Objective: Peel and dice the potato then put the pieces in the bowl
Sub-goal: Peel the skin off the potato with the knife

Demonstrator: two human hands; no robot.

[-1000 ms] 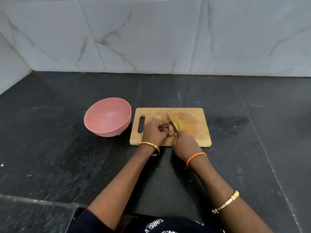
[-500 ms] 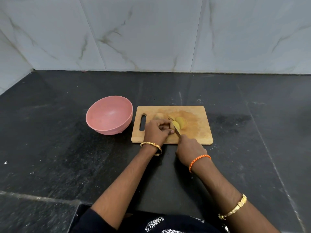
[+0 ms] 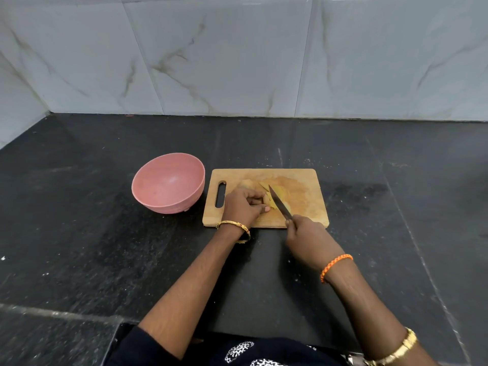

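The right hand point(image 3: 306, 237) is closed around the handle of a knife point(image 3: 280, 204), whose blade slants up and left across the yellow potato point(image 3: 277, 196) on the cutting board point(image 3: 303, 199). The left hand point(image 3: 244, 207) sits just left of the blade with its fingers curled in, pressing on the near-left end of the potato; its thumb tip lies close beside the steel. The potato lies in cut pieces near the middle of the board, partly hidden by the left hand and the blade, so the number of pieces cannot be told; one paler piece point(image 3: 245, 184) shows just beyond the left knuckles. The board is one wooden rectangle with a slot handle at its left end, and the right hand overlaps its near edge. Just left of it, apart by a narrow gap, stands one pink bowl point(image 3: 169, 186), tipped a little toward the board and with nothing visible inside. Both rest on a dark stone tabletop point(image 3: 92, 233), which runs broad and bare to the left, right and near side. The far edge meets a white marbled tile wall point(image 3: 237, 62), which also turns the corner at the far left. Two forearms cross the near tabletop: the left wears one gold bangle point(image 3: 235, 227), the right an orange braided band point(image 3: 335, 266) and a gold bracelet point(image 3: 398, 348).
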